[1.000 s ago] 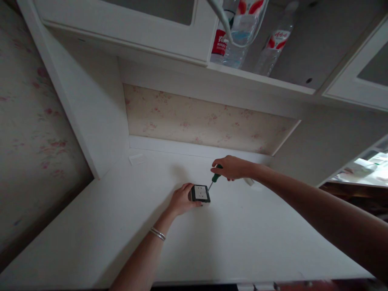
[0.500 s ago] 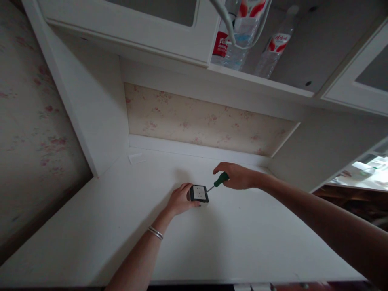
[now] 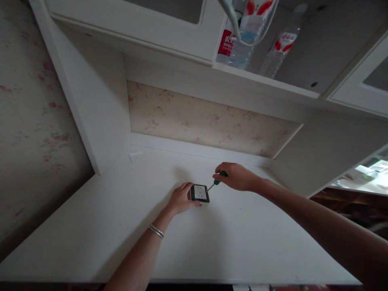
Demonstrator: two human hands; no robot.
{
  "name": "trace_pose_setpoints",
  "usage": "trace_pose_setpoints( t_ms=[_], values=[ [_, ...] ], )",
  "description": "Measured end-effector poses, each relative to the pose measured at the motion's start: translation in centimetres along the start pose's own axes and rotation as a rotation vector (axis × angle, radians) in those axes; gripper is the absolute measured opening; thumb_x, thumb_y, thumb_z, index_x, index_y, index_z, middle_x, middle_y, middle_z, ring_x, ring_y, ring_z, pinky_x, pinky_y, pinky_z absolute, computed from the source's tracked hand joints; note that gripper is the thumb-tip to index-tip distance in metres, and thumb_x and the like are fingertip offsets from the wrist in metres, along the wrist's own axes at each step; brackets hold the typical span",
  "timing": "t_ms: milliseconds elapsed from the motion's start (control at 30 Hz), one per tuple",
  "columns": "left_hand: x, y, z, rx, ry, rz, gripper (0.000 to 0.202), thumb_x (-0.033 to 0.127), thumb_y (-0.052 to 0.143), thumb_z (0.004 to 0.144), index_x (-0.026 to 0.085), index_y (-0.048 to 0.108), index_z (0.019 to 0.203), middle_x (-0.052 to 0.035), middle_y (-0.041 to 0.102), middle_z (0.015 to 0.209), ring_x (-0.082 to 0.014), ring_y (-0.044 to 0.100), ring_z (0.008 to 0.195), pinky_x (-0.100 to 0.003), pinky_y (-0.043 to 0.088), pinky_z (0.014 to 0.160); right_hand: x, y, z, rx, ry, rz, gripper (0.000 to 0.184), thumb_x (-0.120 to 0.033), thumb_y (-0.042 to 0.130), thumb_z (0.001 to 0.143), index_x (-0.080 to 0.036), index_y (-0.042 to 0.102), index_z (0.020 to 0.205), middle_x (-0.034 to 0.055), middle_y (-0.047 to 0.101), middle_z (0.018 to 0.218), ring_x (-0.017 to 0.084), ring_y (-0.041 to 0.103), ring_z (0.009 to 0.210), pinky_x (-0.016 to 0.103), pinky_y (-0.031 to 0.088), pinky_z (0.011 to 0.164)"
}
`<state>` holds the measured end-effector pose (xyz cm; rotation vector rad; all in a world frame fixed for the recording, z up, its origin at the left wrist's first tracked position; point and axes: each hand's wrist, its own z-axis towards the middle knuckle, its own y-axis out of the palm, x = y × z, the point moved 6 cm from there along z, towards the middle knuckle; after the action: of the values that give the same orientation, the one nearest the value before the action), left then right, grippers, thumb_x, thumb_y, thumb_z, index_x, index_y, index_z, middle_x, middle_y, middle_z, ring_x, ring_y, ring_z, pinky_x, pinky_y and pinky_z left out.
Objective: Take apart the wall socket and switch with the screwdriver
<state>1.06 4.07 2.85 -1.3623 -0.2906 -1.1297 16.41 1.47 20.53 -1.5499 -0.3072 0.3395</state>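
Note:
A wall socket with a white face and a dark frame rests on the white desktop. My left hand grips it from the left, fingers along its far side and thumb along its near side. In my right hand is a screwdriver with a green handle, held at a slant. Its metal shaft points down to the left, and the tip meets the right part of the socket's face. Whether a screw sits under the tip is too small to tell.
A small white piece lies on the white desktop at the back left. Overhead, an open cabinet shelf holds plastic bottles, with a pale cable hanging in front. White side panels flank the desk.
The right hand's fingers have closed further round the green handle, with the thumb and index finger now on it. The left hand and socket stay in place. The view has shifted slightly.

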Motion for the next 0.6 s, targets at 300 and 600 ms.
trace_pose_setpoints(
  t_ms=[300,600],
  values=[
    [-0.34,0.15,0.02,0.005,0.023,-0.004,0.071,0.048,0.08,0.058,0.028,0.053,0.12,-0.004,0.056,0.124,-0.026,0.053,0.114,-0.034,0.041,0.097,0.16,0.23,0.06,-0.029,-0.007,0.043,0.035,-0.029,0.058,0.08,-0.019,0.058,0.113,0.0101,0.057,0.116,0.019,0.061,0.085,0.029,0.044,0.08],
    [-0.49,0.23,0.09,0.006,-0.003,0.004,0.073,0.047,0.08,0.057,0.026,0.054,0.121,-0.0062,0.054,0.127,-0.028,0.051,0.117,-0.037,0.039,0.1,-0.17,0.19,0.16,-0.002,-0.041,0.067,0.046,-0.024,0.061,0.075,-0.018,0.049,0.12,0.0114,0.05,0.124,0.015,0.061,0.079,0.027,0.045,0.074]
  ],
)
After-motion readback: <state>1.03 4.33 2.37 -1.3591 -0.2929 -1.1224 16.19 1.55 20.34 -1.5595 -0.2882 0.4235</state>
